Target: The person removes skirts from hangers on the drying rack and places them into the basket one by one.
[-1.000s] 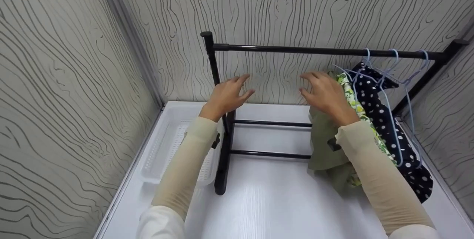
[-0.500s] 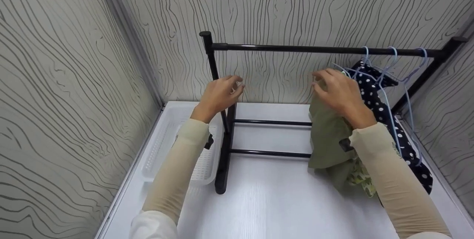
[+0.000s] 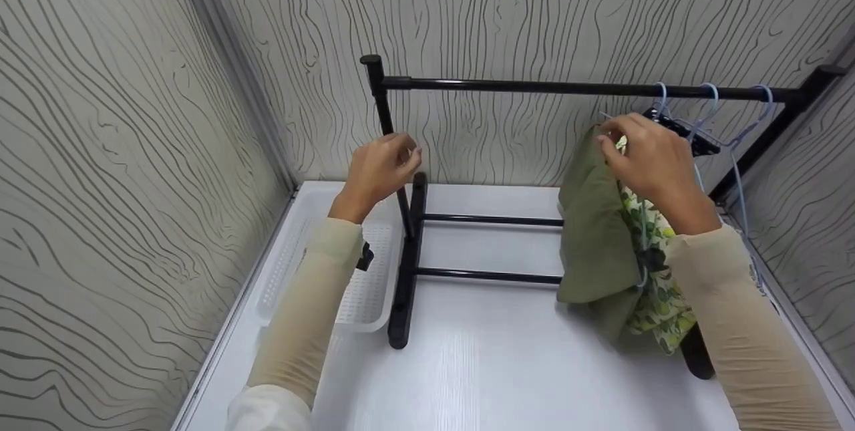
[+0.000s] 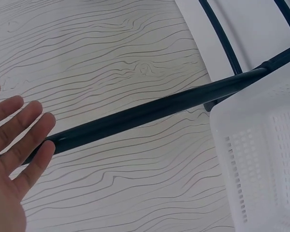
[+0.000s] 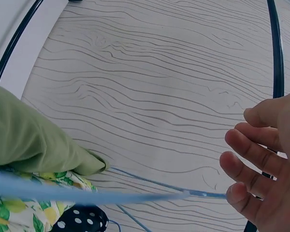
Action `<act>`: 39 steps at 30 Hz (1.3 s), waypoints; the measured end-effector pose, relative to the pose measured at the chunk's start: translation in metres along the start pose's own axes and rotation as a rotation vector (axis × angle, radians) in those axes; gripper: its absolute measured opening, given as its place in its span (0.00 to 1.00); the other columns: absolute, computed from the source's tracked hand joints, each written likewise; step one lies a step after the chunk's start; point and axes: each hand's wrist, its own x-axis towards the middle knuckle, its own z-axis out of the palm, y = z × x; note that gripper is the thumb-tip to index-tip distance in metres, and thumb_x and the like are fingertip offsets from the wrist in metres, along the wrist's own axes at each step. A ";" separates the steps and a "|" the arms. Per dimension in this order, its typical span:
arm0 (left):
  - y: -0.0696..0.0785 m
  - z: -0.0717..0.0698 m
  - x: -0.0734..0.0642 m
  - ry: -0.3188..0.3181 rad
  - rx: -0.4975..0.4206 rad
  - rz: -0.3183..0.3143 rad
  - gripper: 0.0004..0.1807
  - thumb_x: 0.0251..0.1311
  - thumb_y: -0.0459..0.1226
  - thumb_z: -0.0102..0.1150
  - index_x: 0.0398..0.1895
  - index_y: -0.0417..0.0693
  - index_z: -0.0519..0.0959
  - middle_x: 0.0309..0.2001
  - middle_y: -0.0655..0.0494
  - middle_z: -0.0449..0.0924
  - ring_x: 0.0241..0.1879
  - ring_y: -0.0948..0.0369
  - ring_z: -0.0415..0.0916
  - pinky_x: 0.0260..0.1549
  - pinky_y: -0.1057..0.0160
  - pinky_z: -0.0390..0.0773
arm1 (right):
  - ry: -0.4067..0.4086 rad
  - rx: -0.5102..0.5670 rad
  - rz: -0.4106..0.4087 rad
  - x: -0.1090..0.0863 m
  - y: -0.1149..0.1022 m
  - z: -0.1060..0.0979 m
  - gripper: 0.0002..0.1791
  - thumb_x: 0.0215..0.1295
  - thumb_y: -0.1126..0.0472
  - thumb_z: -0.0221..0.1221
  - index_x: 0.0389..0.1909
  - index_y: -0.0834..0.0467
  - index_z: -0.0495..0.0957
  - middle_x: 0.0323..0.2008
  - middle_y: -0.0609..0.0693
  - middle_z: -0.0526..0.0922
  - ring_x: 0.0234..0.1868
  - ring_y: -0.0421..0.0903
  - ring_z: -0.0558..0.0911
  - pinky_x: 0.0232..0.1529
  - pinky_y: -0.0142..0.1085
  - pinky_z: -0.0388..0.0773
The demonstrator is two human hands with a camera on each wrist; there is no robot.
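Observation:
My right hand is raised beside the hanging clothes, below the rail, fingers loosely bent and holding nothing. In the right wrist view its fingertips are close to a blue wire hanger; whether they touch it I cannot tell. An olive green garment hangs closest to the middle, then a lemon-print garment. A navy polka-dot garment behind is mostly hidden by my right arm. My left hand hovers in front of the rack's left post, its fingers relaxed around nothing, as the left wrist view confirms.
The black clothes rack spans the white table, with two lower crossbars. A white perforated basket sits beyond its left foot. Light blue hanger hooks hang at the rail's right end. Wood-patterned walls enclose the table.
My right hand has moved right, across the front of the clothes. My left hand has drifted left. The lemon-print garment shows more at the bottom now.

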 end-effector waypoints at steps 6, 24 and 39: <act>-0.007 -0.002 -0.004 0.033 -0.005 -0.014 0.11 0.75 0.40 0.58 0.40 0.44 0.87 0.35 0.51 0.87 0.33 0.56 0.85 0.33 0.54 0.85 | 0.020 -0.011 0.022 -0.003 0.009 -0.006 0.13 0.81 0.55 0.58 0.48 0.59 0.85 0.40 0.58 0.87 0.28 0.56 0.81 0.25 0.46 0.68; -0.019 0.002 -0.010 0.056 0.034 -0.320 0.18 0.75 0.49 0.59 0.37 0.42 0.76 0.31 0.49 0.78 0.23 0.58 0.68 0.24 0.56 0.72 | 0.013 -0.012 0.242 -0.012 0.039 -0.016 0.24 0.79 0.44 0.57 0.30 0.60 0.71 0.22 0.59 0.75 0.20 0.57 0.71 0.23 0.48 0.62; -0.022 0.012 -0.010 -0.006 -0.238 -0.480 0.30 0.79 0.49 0.57 0.72 0.39 0.69 0.59 0.44 0.81 0.57 0.50 0.84 0.52 0.49 0.85 | -0.259 0.113 0.340 -0.015 0.040 -0.005 0.44 0.81 0.34 0.48 0.74 0.70 0.63 0.49 0.69 0.83 0.25 0.55 0.80 0.23 0.48 0.71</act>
